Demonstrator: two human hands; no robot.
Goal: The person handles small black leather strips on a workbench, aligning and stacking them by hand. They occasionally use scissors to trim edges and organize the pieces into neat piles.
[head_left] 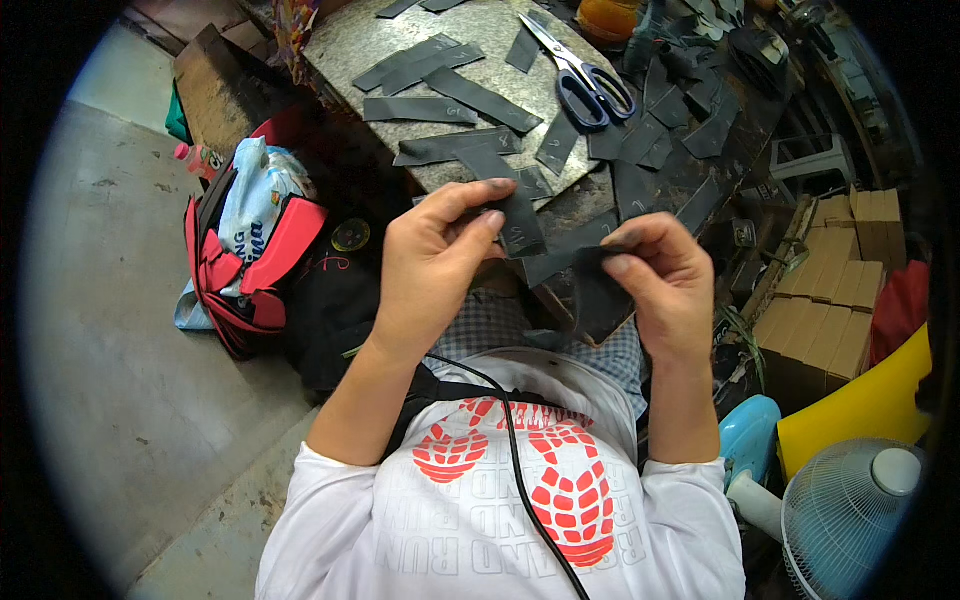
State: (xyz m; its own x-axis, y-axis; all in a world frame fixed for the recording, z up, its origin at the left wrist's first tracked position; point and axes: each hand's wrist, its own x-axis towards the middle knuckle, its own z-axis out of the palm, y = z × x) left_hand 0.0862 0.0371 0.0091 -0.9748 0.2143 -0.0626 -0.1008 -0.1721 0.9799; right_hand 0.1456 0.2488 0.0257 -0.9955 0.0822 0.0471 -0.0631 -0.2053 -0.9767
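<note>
My left hand (437, 255) pinches a flat black leather-like strip (522, 228) between thumb and fingertips, just over the near edge of the table. To its right, my right hand (662, 275) pinches a second black piece (597, 300), which hangs down and curves over my lap. The two pieces come close together between my hands; whether they touch I cannot tell. Several similar black strips (483, 97) lie scattered on the speckled grey tabletop (345, 50) beyond. Scissors (590, 88) with dark blue handles rest there too, their blades apart.
More black pieces (715, 125) pile up at the right of the table. Stacked brown cardboard boxes (815, 310) and a white fan (850, 520) stand at right. A red and black bag (265, 250) sits at left. A black cable (515, 430) runs down my shirt.
</note>
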